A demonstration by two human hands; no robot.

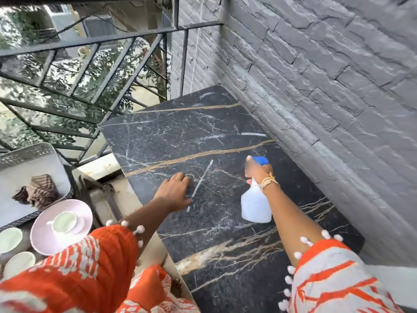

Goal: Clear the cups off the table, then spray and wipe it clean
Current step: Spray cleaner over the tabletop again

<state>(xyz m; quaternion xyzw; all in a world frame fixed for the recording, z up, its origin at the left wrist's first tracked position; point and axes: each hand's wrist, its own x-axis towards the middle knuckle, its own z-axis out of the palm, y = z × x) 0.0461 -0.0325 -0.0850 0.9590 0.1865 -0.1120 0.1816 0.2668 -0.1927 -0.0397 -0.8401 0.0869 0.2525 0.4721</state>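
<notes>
Table (pixel 225 136): black marble-look slab with white and gold veins, its right long edge against the grey stone wall (pixel 327 75).
On table: the left hand (pixel 174 192) lies flat on it, near the left edge.
Side surface (pixel 27 172), far left: a brown checked cloth (pixel 38 190) lies on it.
Lower left: a pink plate (pixel 45 236) carries a pale green cup (pixel 64 222).

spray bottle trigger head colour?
Blue, on a translucent white spray bottle; head view.
</notes>
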